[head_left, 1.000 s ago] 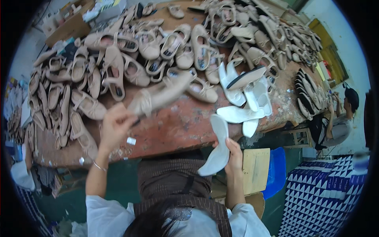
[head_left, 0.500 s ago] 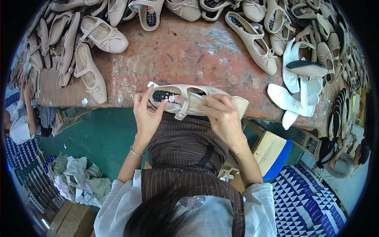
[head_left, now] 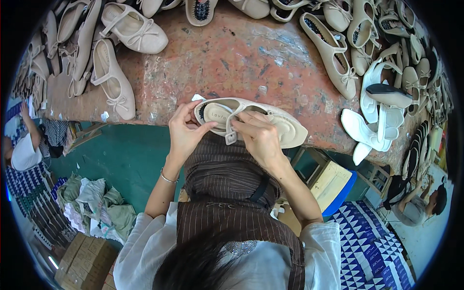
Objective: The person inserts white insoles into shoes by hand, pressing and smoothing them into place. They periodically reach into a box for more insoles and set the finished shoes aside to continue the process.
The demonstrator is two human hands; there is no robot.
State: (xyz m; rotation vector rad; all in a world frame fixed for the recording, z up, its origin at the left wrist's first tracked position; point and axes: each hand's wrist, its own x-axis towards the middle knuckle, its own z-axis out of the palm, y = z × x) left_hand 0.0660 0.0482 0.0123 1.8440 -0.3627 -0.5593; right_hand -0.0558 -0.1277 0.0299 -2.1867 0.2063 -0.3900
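A beige strapped flat shoe (head_left: 246, 103) lies sideways at the table's near edge, its heel toward my left. My left hand (head_left: 186, 129) pinches the shoe's heel end between thumb and fingers. Inside the heel lies a beige insole (head_left: 215, 114), with a strip of dark lining showing beside it. The fingers of my right hand (head_left: 258, 135) are bent into the shoe's opening by the strap, pressing on the insole; their tips are hidden. A beige padded piece with curved ridges (head_left: 290, 130) sticks out beyond my right hand. The strap's buckle (head_left: 231, 138) hangs on the near side.
A single beige shoe (head_left: 112, 79) stands on the worn red table (head_left: 208, 63) to the left. Many more line the far and right sides. White molded pieces (head_left: 372, 125) and a dark-soled shoe (head_left: 389, 95) lie at right. Two people work at the sides.
The insole now lies in the shoe's heel, where dark lining showed before. My right hand has moved left, deeper into the opening. The view has shifted slightly.
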